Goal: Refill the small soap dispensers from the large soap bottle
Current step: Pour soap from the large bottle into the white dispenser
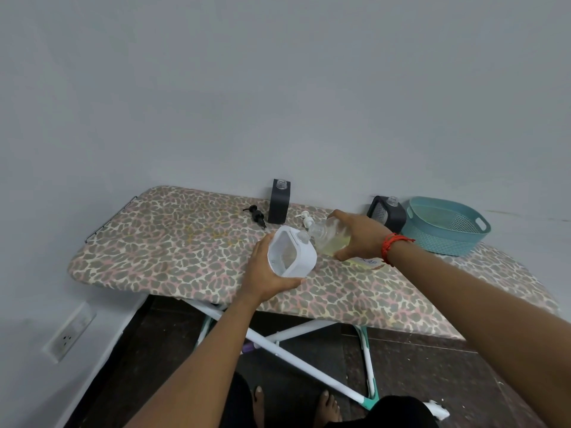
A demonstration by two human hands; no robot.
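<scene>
The left hand (pixel 265 270) grips a white dispenser (pixel 293 253), tilted toward the right hand (pixel 360 234). That hand grips the large soap bottle (pixel 332 234), tipped with its mouth just beside the dispenser's neck. Just beyond the hands lies a white pump (pixel 304 219), and farther back stands a black dispenser (pixel 279 202).

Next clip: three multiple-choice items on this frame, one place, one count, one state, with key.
1. Where does the teal basket stand? A. On the ironing board, at its right end. B. On the floor. C. At the board's left end.
2. How many black dispensers stand on the board? A. One. B. Two. C. Four.
3. The large soap bottle in the right hand is: A. Upright, capped. B. Tilted, open mouth toward the white dispenser in the left hand. C. Lying on the board.
Key: 1 A, it sits right of both hands; 2 B, both by the wall; 3 B, neck leaning at the dispenser's top.
</scene>
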